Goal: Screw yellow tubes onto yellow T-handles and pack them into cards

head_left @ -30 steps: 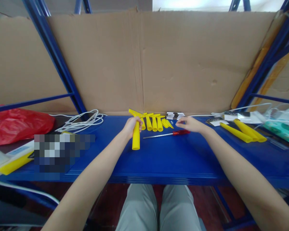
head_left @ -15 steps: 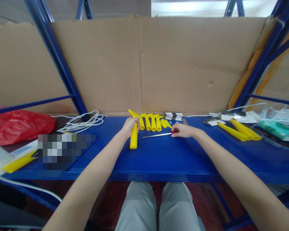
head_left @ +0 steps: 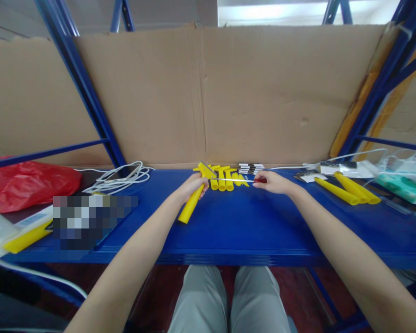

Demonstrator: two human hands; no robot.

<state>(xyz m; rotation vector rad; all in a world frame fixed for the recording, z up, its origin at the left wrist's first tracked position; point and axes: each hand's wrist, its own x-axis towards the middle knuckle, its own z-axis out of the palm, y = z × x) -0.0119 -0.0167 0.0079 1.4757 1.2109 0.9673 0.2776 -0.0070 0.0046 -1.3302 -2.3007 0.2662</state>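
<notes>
Yellow plastic handle (head_left: 191,203) gripped in my left hand (head_left: 193,185) at centre frame, tilted on the blue shelf (head_left: 249,231), my right hand (head_left: 273,181) closed on the red-handled screwdriver (head_left: 239,180), its shaft level and tip at the handle's head, more yellow pieces (head_left: 225,178) just behind.

Both forearms are stretched forward. The left hand (head_left: 191,186) is curled in a fist-like grip; the right hand (head_left: 273,181) appears pinched shut, fingertips blurred.
</notes>
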